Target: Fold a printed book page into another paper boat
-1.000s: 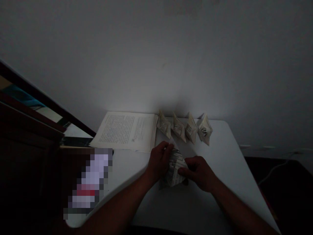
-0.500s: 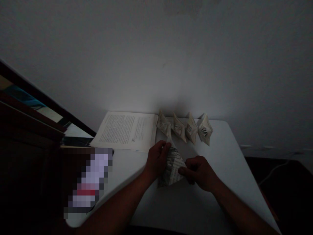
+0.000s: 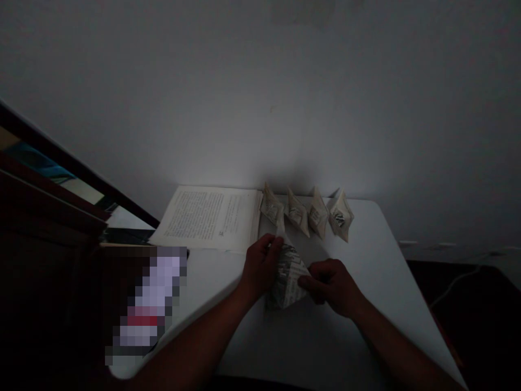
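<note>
A folded printed paper (image 3: 291,279) is being held low over the white table (image 3: 366,260), flatter than a second ago, suggesting its folds are being drawn straight. Its left side is being pinched by the left hand (image 3: 260,266), its right corner by the right hand (image 3: 331,285). Beyond, four paper boats (image 3: 318,216) are being flanked by printed pages (image 3: 207,217).

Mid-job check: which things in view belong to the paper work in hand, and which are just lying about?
In the work:
folded printed paper, held by the left hand and right hand
four folded paper shapes, probably
stack of printed pages, perhaps

Apparently just lying about:
pixelated item, unidentifiable
pale cable beyond the table
</note>
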`<action>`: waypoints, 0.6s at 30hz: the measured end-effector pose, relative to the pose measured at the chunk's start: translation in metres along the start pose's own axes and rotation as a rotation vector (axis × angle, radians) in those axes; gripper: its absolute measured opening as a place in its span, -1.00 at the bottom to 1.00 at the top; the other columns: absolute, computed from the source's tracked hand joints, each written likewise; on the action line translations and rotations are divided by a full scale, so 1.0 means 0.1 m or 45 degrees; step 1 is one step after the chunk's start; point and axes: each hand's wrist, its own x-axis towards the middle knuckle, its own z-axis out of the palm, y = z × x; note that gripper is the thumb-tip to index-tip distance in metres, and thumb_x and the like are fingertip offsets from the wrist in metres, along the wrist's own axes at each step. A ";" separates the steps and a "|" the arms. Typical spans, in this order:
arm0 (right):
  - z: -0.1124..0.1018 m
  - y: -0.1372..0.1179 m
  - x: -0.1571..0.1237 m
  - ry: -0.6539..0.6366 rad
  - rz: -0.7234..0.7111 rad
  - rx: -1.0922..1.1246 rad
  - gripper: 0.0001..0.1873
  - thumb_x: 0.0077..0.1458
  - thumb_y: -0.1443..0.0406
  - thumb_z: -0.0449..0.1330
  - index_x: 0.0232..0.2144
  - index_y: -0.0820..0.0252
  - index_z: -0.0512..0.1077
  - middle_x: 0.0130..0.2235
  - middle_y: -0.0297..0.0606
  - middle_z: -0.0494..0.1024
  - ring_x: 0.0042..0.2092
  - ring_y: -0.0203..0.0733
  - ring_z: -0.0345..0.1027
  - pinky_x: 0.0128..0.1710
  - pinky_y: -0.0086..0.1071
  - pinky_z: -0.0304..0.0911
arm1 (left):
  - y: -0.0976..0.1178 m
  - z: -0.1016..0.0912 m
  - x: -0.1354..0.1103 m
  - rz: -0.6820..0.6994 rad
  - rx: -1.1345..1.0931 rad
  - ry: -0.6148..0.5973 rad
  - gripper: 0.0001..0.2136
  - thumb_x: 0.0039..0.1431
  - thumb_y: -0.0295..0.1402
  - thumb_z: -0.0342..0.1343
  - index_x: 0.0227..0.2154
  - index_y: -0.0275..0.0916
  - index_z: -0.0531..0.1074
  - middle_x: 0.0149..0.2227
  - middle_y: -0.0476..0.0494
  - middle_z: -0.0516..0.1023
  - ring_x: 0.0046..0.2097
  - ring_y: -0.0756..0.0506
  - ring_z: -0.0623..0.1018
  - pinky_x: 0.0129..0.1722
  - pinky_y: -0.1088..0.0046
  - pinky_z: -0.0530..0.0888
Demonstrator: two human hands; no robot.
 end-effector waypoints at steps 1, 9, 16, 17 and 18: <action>0.00 -0.02 0.00 0.027 0.000 -0.013 -0.51 -0.10 0.05 0.25 -0.78 0.18 0.15 -0.77 -0.48 0.18 -0.70 -0.43 0.03 -0.71 -0.52 -0.09 | 0.00 0.00 0.00 -0.007 -0.019 0.000 -0.69 0.20 -0.16 -0.07 -0.56 -0.25 0.23 -0.59 0.11 0.17 -0.50 0.05 0.22 -0.51 0.57 0.18; -0.03 -0.03 0.01 0.235 -0.032 0.039 -0.60 -0.05 0.08 0.23 -0.70 0.22 0.30 -0.75 -0.41 0.32 -0.69 -0.40 0.15 -0.67 -0.51 0.04 | -0.05 -0.02 0.00 -0.052 -0.311 -0.059 -0.71 0.17 -0.15 -0.03 -0.52 -0.26 0.29 -0.55 0.08 0.25 -0.47 0.04 0.26 -0.48 0.57 0.20; -0.06 -0.02 0.03 0.374 -0.053 0.144 -0.59 -0.01 0.07 0.21 -0.69 0.20 0.29 -0.78 -0.43 0.31 -0.72 -0.38 0.15 -0.70 -0.51 0.04 | 0.01 -0.05 0.01 -0.217 -0.621 -0.242 -0.69 0.12 -0.12 -0.04 -0.42 -0.29 0.41 -0.52 -0.03 0.42 -0.46 -0.03 0.40 -0.45 0.51 0.27; -0.06 -0.02 0.03 0.380 -0.053 0.146 -0.59 -0.01 0.07 0.20 -0.70 0.20 0.28 -0.78 -0.43 0.31 -0.72 -0.38 0.15 -0.70 -0.51 0.04 | 0.03 -0.06 0.01 -0.225 -0.629 -0.252 -0.69 0.12 -0.13 -0.03 -0.42 -0.30 0.42 -0.52 -0.04 0.43 -0.46 -0.04 0.41 -0.45 0.50 0.27; -0.05 -0.02 0.02 0.384 -0.050 0.147 -0.59 -0.01 0.06 0.20 -0.69 0.20 0.28 -0.78 -0.43 0.31 -0.72 -0.38 0.15 -0.70 -0.51 0.04 | 0.05 -0.06 0.02 -0.224 -0.634 -0.256 -0.69 0.10 -0.14 -0.02 -0.43 -0.31 0.43 -0.53 -0.05 0.43 -0.45 -0.04 0.41 -0.44 0.50 0.27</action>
